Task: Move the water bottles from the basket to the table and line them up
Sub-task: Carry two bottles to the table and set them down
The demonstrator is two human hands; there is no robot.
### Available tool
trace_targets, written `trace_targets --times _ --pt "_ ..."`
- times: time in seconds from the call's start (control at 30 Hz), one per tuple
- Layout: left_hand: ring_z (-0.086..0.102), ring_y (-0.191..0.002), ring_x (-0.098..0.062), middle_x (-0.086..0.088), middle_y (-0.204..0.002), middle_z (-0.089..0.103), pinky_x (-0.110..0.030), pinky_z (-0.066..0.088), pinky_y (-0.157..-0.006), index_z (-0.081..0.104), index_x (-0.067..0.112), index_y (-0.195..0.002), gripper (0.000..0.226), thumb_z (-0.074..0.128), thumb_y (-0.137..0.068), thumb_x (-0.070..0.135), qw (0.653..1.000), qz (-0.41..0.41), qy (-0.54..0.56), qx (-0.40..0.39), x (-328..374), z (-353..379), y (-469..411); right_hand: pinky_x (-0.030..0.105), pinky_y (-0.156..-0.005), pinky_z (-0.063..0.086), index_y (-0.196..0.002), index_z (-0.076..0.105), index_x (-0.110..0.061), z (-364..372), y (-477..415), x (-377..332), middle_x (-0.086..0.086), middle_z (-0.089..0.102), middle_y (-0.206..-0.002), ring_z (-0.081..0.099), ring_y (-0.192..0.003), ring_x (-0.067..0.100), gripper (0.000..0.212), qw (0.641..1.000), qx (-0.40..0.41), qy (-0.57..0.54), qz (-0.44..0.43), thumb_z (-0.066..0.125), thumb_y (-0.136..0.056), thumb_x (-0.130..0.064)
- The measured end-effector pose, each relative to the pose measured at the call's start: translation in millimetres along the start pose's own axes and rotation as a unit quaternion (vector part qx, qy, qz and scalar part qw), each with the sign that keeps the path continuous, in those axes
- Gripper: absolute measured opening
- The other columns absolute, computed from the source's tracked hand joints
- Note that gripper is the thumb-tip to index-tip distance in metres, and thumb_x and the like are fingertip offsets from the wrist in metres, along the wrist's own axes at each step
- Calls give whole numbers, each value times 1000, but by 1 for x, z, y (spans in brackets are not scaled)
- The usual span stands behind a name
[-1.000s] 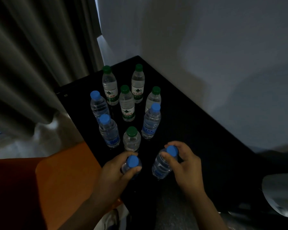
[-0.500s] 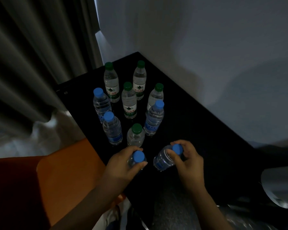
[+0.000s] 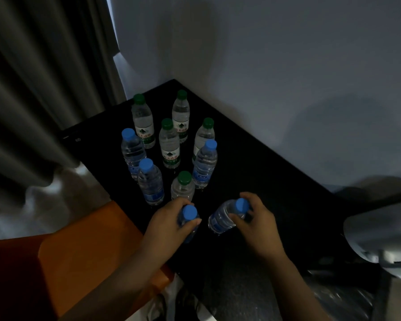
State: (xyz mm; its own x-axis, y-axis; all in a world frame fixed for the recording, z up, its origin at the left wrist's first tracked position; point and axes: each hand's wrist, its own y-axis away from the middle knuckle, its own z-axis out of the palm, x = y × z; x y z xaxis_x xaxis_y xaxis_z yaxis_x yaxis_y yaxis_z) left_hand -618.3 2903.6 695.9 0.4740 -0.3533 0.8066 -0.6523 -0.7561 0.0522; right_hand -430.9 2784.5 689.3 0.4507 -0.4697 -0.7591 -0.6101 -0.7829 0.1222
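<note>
Dim corner: black bench [image 3: 264, 177] against a pale wall [image 3: 287, 66], curtain [image 3: 33, 89] to its left. Nearest me, I note the left hand [image 3: 167, 228], fingers clamped on an upright blue-capped bottle [image 3: 189, 213] at the bench's near edge. Just beside it, the right hand [image 3: 257, 225] has fingers clamped round the neck of a tilted blue-capped bottle [image 3: 221, 220]; whether its base touches the bench I cannot tell. Beyond stand eight bottles [image 3: 169, 147], upright in a loose cluster: one green-capped closest, three blue-capped flanking, four green-capped rearmost.
</note>
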Motion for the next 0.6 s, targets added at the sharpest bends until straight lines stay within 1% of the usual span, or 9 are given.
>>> trace_targets --times 0.07,0.1,0.2,0.27,0.33,0.4,0.47,0.5,0.6 --pt "56 -81 -2 12 -86 59 -11 38 -66 54 28 -94 23 71 -80 33 1000 0 -2 -8 0 -1 1 20 -92 47 -135 42 -30 -7 7 -1 -12 53 -130 52 -117 3 61 1000 4 24 -1 70 -82 -24" --pt "56 -80 -3 11 -86 58 -11 37 -65 53 28 -94 23 71 -80 33 1000 0 -3 -12 0 -1 1 21 -94 45 -136 42 -28 -11 11 0 -10 53 -132 51 -118 4 62 999 11 39 -1 71 -81 -26" --pt "55 -78 -2 12 -83 56 -11 36 -62 51 29 -92 22 70 -81 33 1000 4 -13 -17 1 -2 3 19 -89 42 -135 45 -25 -21 27 3 -7 57 -129 49 -110 -1 61 997 36 69 26 72 -81 -27" --pt "55 -78 -4 13 -83 55 -10 35 -62 52 28 -92 21 70 -81 30 999 13 -24 -23 3 -2 3 18 -85 42 -130 49 -24 -26 39 7 -4 60 -124 51 -104 -1 56 993 47 98 35 73 -80 -26" --pt "55 -83 -6 13 -87 54 -7 34 -62 53 25 -98 23 69 -82 27 998 21 -38 -34 5 -3 2 17 -84 43 -126 54 -23 -29 51 8 -2 62 -121 54 -101 2 49 990 48 123 43 73 -81 -26" --pt "54 -92 -9 8 -96 56 -7 34 -67 54 22 -110 31 69 -82 24 997 34 -53 -51 8 -5 1 17 -83 44 -123 57 -21 -32 62 7 -1 63 -119 56 -101 4 43 988 42 141 54 72 -82 -26" --pt "53 -102 -12 1 -112 58 -14 36 -80 52 20 -122 42 68 -84 25 994 47 -74 -70 13 -8 2 15 -82 44 -121 58 -22 -33 75 5 -2 62 -118 56 -100 3 40 983 26 166 69 70 -84 -27" --pt "52 -106 -13 0 -118 57 -17 36 -83 50 20 -126 45 67 -84 26 992 56 -86 -74 17 -10 3 16 -82 45 -121 59 -21 -33 83 4 -2 62 -118 57 -100 4 38 981 23 178 77 69 -84 -27" --pt "50 -112 -13 2 -123 54 -21 38 -88 49 23 -125 45 66 -84 29 983 118 -122 -69 36 -14 8 24 -89 50 -121 60 -19 -30 108 1 -1 62 -119 60 -104 9 38 976 22 189 111 69 -84 -24"
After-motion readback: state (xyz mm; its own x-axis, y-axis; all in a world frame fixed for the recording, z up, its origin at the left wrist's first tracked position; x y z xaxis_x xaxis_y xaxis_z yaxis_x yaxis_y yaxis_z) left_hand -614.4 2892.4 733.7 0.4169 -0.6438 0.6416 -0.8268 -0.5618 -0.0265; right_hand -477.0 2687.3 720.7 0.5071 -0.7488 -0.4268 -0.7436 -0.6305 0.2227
